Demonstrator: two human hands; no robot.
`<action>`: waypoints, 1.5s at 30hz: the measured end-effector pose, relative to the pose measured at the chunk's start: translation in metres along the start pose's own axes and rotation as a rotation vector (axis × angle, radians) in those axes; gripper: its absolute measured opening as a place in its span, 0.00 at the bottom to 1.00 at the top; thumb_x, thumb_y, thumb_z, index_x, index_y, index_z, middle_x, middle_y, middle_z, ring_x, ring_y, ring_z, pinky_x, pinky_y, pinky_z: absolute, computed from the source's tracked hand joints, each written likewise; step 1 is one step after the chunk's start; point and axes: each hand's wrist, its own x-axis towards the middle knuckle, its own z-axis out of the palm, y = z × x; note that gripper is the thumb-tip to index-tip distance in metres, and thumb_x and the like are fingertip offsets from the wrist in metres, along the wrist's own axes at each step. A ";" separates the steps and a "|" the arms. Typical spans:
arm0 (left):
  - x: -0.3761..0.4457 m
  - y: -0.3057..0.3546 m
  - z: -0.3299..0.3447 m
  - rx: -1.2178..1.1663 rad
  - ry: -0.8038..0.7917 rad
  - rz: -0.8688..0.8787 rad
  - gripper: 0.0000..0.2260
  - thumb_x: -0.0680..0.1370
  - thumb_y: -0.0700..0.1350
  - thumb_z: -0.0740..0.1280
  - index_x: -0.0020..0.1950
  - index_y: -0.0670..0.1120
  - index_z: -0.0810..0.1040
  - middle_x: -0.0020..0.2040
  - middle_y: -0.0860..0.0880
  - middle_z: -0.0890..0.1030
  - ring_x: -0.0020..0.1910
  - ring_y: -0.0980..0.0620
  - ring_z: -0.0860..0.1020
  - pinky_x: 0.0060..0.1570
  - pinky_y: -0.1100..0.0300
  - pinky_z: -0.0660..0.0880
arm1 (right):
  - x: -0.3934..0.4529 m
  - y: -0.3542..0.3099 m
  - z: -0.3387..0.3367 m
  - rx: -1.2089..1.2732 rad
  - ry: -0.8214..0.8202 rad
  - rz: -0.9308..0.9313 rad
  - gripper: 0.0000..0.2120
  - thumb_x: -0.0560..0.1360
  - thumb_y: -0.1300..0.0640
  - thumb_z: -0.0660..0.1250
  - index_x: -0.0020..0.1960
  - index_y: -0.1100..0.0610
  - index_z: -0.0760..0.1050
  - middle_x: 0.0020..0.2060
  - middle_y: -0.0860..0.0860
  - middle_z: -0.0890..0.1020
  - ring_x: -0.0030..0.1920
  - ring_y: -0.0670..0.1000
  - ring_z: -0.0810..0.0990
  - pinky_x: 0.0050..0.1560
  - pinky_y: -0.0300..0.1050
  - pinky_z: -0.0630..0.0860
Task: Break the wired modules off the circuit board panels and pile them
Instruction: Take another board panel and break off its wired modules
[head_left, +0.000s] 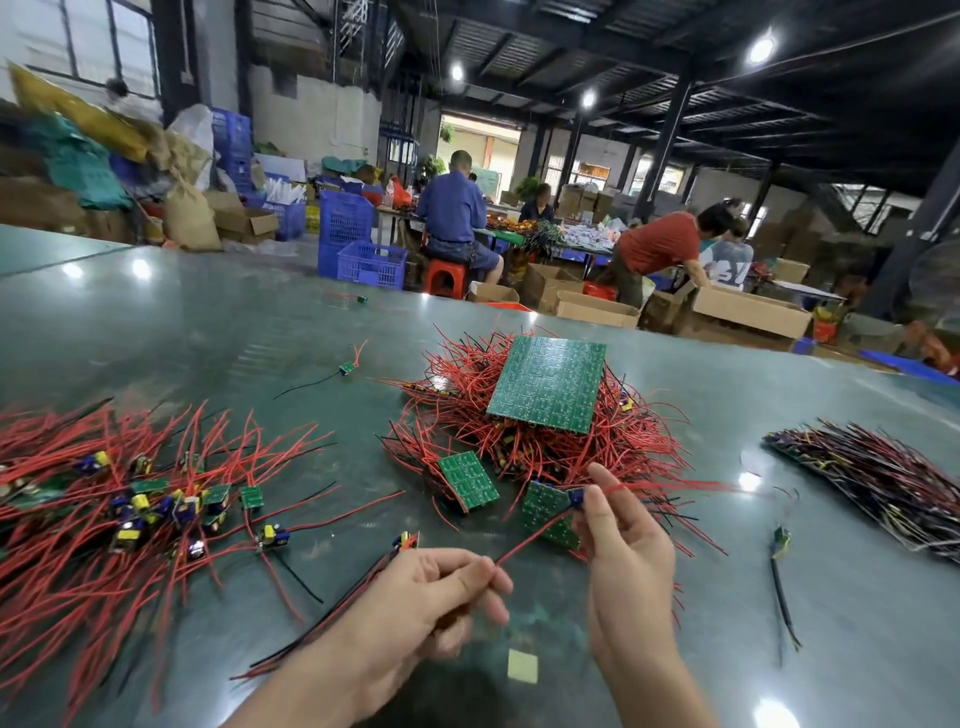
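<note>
Green and glossy, the table is carrying everything you are working on. You are holding one wired module just above it near the near edge: your right hand is pinching the module between thumb and fingertips, while your left hand is curling its fingers round the module's red wire and some other wires running back toward your wrist. Small panel pieces are lying just beyond your hands. Farther toward the middle, a full panel is resting on a heap of red-wired panels. Loose modules are piling up in the finished pile at the left edge; another wired stack is waiting at the right edge. By my judgement, you are partway through: a good many are done, yet several panels are remaining.
</note>
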 end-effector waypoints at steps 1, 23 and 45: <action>0.000 0.001 0.000 0.057 0.007 0.008 0.11 0.70 0.49 0.67 0.42 0.42 0.83 0.37 0.44 0.84 0.24 0.53 0.76 0.23 0.66 0.69 | -0.001 -0.003 0.000 -0.065 -0.033 -0.053 0.10 0.75 0.65 0.65 0.55 0.56 0.79 0.36 0.46 0.81 0.36 0.40 0.76 0.39 0.28 0.74; 0.003 0.033 -0.086 1.355 0.836 0.425 0.24 0.71 0.40 0.73 0.66 0.39 0.74 0.59 0.39 0.77 0.58 0.36 0.73 0.61 0.47 0.64 | -0.021 0.020 0.015 -0.684 -0.491 -0.137 0.09 0.79 0.58 0.62 0.49 0.45 0.77 0.46 0.43 0.80 0.49 0.34 0.75 0.50 0.25 0.67; 0.009 0.003 -0.024 0.042 0.339 0.136 0.10 0.73 0.34 0.68 0.50 0.46 0.82 0.39 0.52 0.81 0.37 0.58 0.74 0.40 0.62 0.70 | -0.022 0.027 0.021 -0.387 -0.457 0.101 0.16 0.78 0.66 0.61 0.37 0.54 0.80 0.30 0.47 0.82 0.32 0.43 0.77 0.37 0.36 0.73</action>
